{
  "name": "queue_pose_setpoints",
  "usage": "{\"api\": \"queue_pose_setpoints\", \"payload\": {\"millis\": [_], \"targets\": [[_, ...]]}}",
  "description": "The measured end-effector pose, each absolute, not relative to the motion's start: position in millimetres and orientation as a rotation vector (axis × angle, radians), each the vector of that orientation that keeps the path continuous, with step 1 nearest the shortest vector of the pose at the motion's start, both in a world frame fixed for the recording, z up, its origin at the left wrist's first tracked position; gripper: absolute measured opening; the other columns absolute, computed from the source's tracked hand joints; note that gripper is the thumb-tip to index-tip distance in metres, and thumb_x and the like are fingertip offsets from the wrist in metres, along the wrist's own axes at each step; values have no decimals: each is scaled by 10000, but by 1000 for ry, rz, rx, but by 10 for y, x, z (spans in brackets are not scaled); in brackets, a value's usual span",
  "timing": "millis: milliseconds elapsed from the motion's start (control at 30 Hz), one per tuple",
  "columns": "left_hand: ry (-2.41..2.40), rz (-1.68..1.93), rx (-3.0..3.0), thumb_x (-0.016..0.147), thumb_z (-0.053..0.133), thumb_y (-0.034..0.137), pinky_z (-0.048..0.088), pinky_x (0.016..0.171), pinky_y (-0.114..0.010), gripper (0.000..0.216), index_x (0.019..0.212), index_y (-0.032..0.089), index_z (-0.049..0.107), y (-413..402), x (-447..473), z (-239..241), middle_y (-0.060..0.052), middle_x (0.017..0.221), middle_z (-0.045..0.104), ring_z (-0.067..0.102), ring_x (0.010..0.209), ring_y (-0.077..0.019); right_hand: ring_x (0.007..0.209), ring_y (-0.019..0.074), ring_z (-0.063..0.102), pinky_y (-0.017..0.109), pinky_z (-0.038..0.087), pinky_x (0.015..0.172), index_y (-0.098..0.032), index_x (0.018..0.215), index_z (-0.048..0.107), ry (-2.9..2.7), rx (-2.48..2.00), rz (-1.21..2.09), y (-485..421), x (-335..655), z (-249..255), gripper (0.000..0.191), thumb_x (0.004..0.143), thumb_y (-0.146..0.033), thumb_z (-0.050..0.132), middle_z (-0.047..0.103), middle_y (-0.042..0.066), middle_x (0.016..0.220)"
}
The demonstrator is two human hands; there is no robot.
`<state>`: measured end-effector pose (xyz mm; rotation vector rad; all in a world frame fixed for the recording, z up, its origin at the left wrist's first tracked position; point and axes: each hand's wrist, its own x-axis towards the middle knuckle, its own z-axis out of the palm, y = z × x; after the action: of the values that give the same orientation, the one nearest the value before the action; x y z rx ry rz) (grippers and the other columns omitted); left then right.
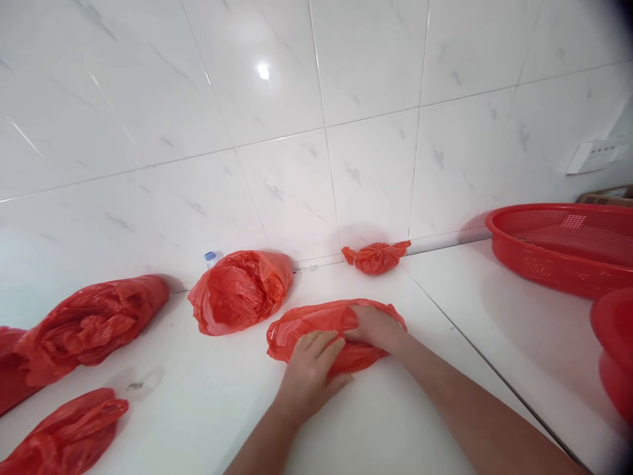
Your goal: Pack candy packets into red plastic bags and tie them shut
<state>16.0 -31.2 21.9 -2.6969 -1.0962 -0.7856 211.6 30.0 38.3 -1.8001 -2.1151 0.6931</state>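
Observation:
A flattened red plastic bag (316, 320) lies on the white counter (435, 369) in front of me. My left hand (309, 373) presses flat on its near left part, fingers spread. On the bag's right part rests my right hand (373, 328), fingers curled over the plastic. Both hands touch the bag; neither lifts it.
A bulging red bag (240, 290) with a bottle cap (210, 256) behind it stands at the tiled wall. A small knotted red bag (376, 257) lies at the back. More red bags (93, 323) lie left. A red mesh basket (564, 247) sits right.

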Motion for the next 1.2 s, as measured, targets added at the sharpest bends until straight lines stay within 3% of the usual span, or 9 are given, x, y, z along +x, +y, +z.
{"api": "queue_pose_setpoints", "payload": {"millis": [133,267,467,600,833,967,1100,1200], "targets": [[-1191,-650,-2889,824,560,237,486,788,-348,223,1040,249,615,-360,303,187,-26,1006,653,594,897,-189,913,234,609,295,433,632,-224,1075,582,-2131,-1783,667,309,2132,350,455,705,-488,603,643,67,1063],[-1255,-700,-2875,838,514,180,480,808,-332,237,1035,258,620,-329,306,183,-9,1020,652,590,916,-179,988,243,596,315,452,719,-200,1140,571,-2168,-1774,573,265,2108,392,454,764,-455,565,639,88,1099],[-1221,-799,-2863,877,437,230,483,832,-345,260,1043,266,634,-212,212,88,-30,1022,672,606,932,-195,1086,205,539,320,411,913,-222,1214,535,-2232,-1688,244,-182,2013,574,366,860,-279,465,611,70,1139],[-1179,-817,-2847,896,415,257,472,852,-354,266,1047,269,633,-140,153,-2,-24,1052,681,610,959,-206,1109,196,513,318,435,928,-243,1192,557,-2221,-1411,27,-682,2173,648,347,850,-265,501,563,64,1200],[-1173,-908,-2693,870,449,384,501,830,-344,248,1053,328,606,-77,97,-119,80,1034,693,637,930,-185,1265,256,372,431,376,1014,-241,1232,501,-1815,-1718,-482,-1439,3136,861,362,875,-295,467,399,102,1362],[-1241,-935,-2742,863,451,431,483,863,-357,257,1053,340,597,-76,119,-141,119,1054,675,620,971,-176,1214,296,439,439,424,951,-204,1280,442,-1499,-2079,-728,-1847,3702,1002,458,871,-410,436,452,133,1326],[-1285,-956,-2761,853,452,441,472,871,-379,271,1045,325,604,-94,138,-125,102,1054,679,615,983,-181,922,296,637,390,520,714,-221,1282,454,-1440,-2633,-435,-2186,3925,872,499,853,-474,425,637,127,1097],[-1316,-941,-2770,848,439,447,480,874,-387,300,1040,309,623,-112,137,-100,78,1055,687,621,983,-195,790,260,675,348,528,664,-211,1280,478,-1604,-2720,-337,-2363,3814,561,433,893,-369,363,684,127,1001]]}}
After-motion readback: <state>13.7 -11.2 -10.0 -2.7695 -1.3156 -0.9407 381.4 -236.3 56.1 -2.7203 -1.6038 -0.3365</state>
